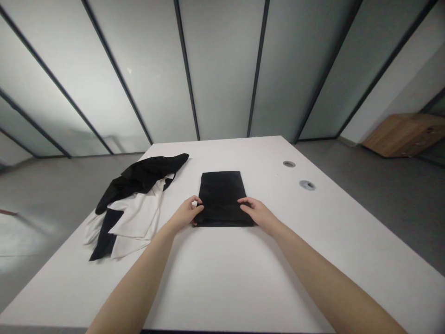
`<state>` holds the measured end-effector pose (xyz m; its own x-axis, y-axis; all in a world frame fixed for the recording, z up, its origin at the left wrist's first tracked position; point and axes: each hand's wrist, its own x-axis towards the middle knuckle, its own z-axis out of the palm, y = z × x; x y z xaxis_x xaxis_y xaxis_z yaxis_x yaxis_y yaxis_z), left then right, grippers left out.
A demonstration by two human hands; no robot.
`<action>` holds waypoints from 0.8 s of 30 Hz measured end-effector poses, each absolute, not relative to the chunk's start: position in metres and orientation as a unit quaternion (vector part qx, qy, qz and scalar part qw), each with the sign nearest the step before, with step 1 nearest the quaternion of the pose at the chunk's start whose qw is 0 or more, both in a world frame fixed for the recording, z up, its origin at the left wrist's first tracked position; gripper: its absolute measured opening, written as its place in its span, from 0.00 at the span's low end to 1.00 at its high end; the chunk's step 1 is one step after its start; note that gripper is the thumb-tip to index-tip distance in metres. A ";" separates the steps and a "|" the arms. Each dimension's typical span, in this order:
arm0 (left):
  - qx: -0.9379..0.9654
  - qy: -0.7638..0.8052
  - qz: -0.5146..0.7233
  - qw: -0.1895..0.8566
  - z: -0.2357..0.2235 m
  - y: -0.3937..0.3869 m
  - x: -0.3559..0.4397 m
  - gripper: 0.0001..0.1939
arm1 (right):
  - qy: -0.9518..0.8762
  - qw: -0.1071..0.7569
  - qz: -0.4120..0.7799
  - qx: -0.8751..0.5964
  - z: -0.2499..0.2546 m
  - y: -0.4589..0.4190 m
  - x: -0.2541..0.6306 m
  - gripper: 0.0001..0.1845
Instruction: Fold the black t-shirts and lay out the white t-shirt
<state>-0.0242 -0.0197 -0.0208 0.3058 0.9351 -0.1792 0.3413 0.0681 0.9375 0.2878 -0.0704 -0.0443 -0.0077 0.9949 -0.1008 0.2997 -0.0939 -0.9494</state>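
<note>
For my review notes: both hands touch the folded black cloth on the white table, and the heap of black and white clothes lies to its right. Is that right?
One thing is wrong: the head view shows the heap of black and white clothes to the left of the folded black cloth, not to its right. The rest holds.

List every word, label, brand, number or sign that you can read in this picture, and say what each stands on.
There is no readable text.
The folded black cloth, the rumpled black and white fabric pile and the white tabletop show no lettering.
Small marks on the brown wooden furniture are too blurred to read.
</note>
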 end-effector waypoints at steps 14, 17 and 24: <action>0.702 0.508 0.225 0.445 -0.021 -0.022 -0.030 0.19 | -0.600 0.410 0.280 -0.627 -0.054 -0.068 0.292 0.31; 0.770 0.495 0.213 0.343 -0.017 -0.024 -0.030 0.15 | -0.639 0.350 0.203 -0.654 -0.049 -0.071 0.294 0.25; 0.866 0.447 0.196 0.109 -0.007 -0.033 -0.016 0.09 | -0.708 0.296 0.026 -0.640 -0.039 -0.078 0.290 0.18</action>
<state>-0.0163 -0.0331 -0.0071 0.5229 0.8173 0.2421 0.7318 -0.5760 0.3641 0.2896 -0.0780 -0.0387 -0.0053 0.9227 0.3855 0.8920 0.1786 -0.4152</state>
